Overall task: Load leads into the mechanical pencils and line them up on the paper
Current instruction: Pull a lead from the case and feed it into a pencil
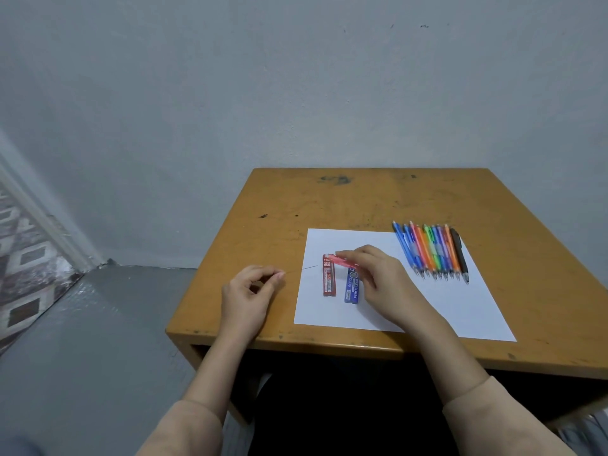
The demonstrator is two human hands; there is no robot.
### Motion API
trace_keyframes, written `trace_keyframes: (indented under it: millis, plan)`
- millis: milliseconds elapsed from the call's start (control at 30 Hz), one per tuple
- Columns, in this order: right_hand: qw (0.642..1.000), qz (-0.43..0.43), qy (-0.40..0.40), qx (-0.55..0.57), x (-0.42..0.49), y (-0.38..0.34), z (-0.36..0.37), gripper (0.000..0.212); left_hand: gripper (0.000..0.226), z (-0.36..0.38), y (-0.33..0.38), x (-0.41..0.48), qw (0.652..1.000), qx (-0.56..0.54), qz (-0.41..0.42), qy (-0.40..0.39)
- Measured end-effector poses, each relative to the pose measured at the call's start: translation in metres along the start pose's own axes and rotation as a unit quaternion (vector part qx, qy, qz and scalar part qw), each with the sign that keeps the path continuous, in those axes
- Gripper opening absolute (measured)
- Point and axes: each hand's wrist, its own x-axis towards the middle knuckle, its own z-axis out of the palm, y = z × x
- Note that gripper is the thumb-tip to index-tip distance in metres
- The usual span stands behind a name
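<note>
The left hand (pixel 253 291) hovers over the worktop (pixel 378 199) near its left edge, just off the paper (pixel 427 311). Its fingers (pixel 275 275) pinch 1 thin lead (pixel 304 268). The lead's long axis runs nearly level, and its free end points right over the paper's left edge.

The right hand (pixel 375 274) is above the middle of the paper and grasps a pink mechanical pencil (pixel 342 261). The pencil's exposed end sticks out to the left, above the tops of 2 lead cases lying on the sheet: a red 2B lead case (pixel 329 278) and a blue lead case (pixel 352 287).

The lead's tip and the pencil's open end face each other and are near, with a small gap between them. The 2 axes look roughly in line, though the pencil tilts slightly. Feeding the lead in likely calls for the left hand to travel right while the right hand steadies the barrel.

A row of mechanical pencils (pixel 431 251) lies side by side on the paper's far right corner with tips toward the near edge.
</note>
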Motion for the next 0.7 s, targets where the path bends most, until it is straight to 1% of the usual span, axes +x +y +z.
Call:
trace_keyframes:
  millis: [67,167,267,367,500,700]
  plan:
    - [1.0,0.004,-0.005,0.007,0.0,-0.001,0.0,0.048,0.02,0.001,-0.001,0.0,1.0,0.002,0.013,-0.005]
    - [1.0,0.018,-0.01,0.005,0.0,-0.002,0.001,0.042,0.021,0.002,-0.003,0.002,1.0,0.006,0.019,-0.007]
    - [1.0,0.006,-0.017,-0.015,0.001,-0.003,0.004,0.037,0.023,0.002,-0.005,0.003,1.0,0.011,0.023,-0.015]
    - [1.0,-0.009,-0.017,-0.008,0.002,-0.004,0.007,0.033,0.023,0.002,-0.005,0.003,0.999,0.015,0.029,-0.021]
    - [1.0,-0.015,-0.024,-0.005,0.003,-0.003,0.01,0.034,0.026,0.003,-0.006,0.003,0.999,0.01,0.038,-0.019]
    - [1.0,-0.006,-0.025,-0.002,0.003,-0.004,0.01,0.035,0.021,0.003,-0.006,0.003,0.999,0.002,0.029,-0.02]
